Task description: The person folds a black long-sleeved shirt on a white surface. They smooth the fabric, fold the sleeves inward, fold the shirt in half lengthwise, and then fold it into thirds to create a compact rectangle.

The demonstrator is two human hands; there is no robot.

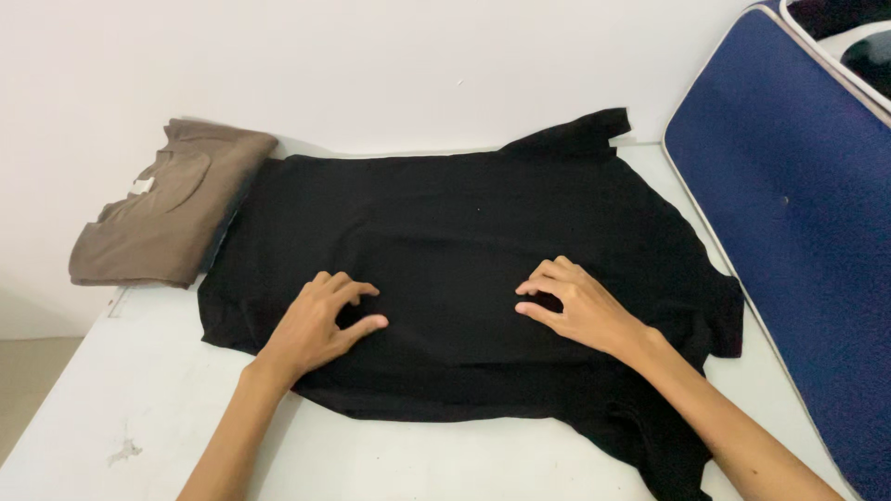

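Hands: left hand [320, 325] and right hand [575, 301] rest curled, holding nothing, on the black shirt [464, 232].
Technique: smooth outward toward counter [111, 408] edges, keeping the cloth flat.
Neighbour: folded brown shirt [167, 209], far-left corner.

A home laundry spot: white table [139, 408], folded brown garment [167, 218], plain white wall [371, 65]

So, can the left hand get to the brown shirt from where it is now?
Probably yes. The left hand rests on the black shirt, and the folded brown shirt lies beyond it at the table's far left corner, with nothing in between.
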